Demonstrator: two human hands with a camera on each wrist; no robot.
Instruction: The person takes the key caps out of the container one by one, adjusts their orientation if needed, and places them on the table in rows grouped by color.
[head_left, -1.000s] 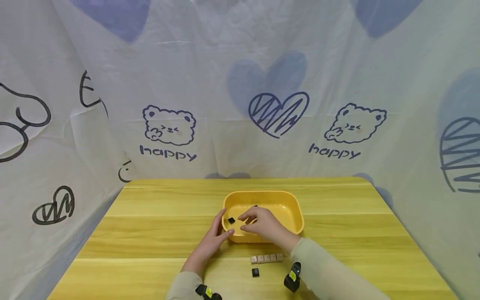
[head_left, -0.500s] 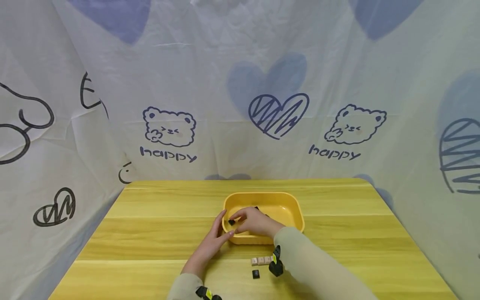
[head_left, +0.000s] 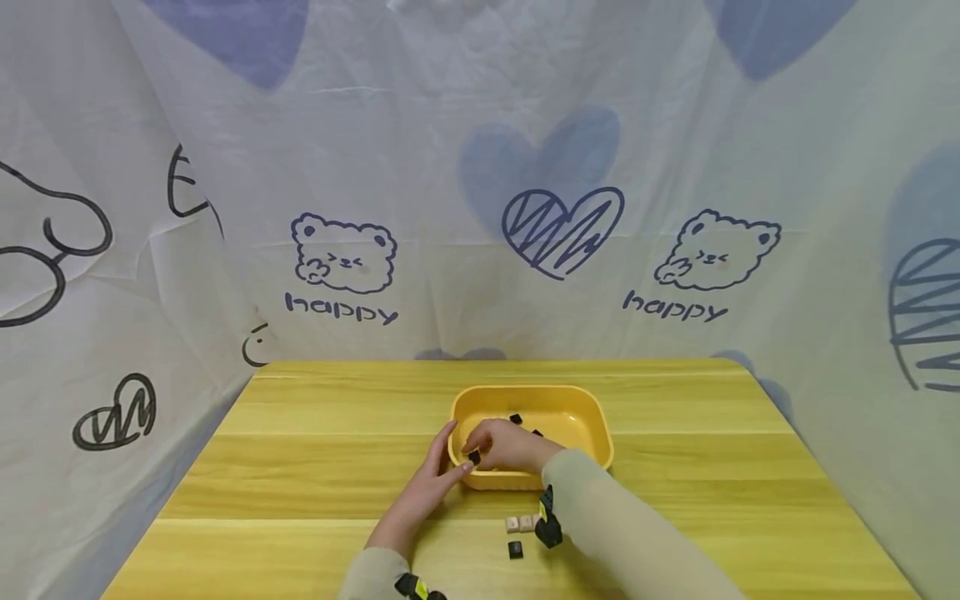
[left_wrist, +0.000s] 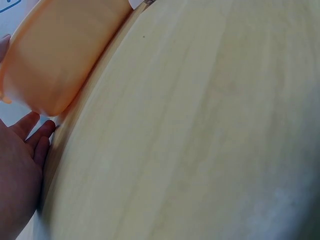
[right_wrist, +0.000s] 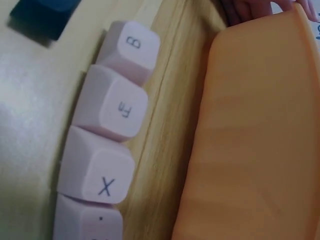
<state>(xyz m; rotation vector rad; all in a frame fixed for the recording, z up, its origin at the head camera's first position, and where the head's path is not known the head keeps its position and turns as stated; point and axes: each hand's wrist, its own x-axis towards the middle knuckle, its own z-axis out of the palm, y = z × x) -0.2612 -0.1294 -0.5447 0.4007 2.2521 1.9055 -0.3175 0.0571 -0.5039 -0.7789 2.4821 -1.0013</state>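
A yellow plastic tray point(head_left: 502, 481) stands on the table, with black keycaps inside. My right hand point(head_left: 513, 446) reaches into its left end and pinches a black keycap point(head_left: 474, 457) between thumb and fingertip. Around the tray's front left corner lies my left hand point(head_left: 427, 487), fingers fairly straight along the side and thumb at the front rim. In the left wrist view, its fingertips point(left_wrist: 42, 132) are close to the tray's outer wall point(left_wrist: 65, 60). A row of pale keycaps point(right_wrist: 105, 175), some marked B and X, sits before the tray, partly hidden by my right wrist in the head view.
Two more black keycaps lie in the tray, one toward the back point(head_left: 516, 419) and one beside my right hand point(head_left: 537, 432). Another black keycap point(head_left: 515, 550) rests on the wooden table point(head_left: 315, 467) in front of the pale row. A printed cloth point(head_left: 450, 292) hangs behind the table.
My right hand has moved left within the tray to the black keycap and taken it between the fingers; the keycap has shifted slightly toward me. The left hand has stayed at the tray's corner.
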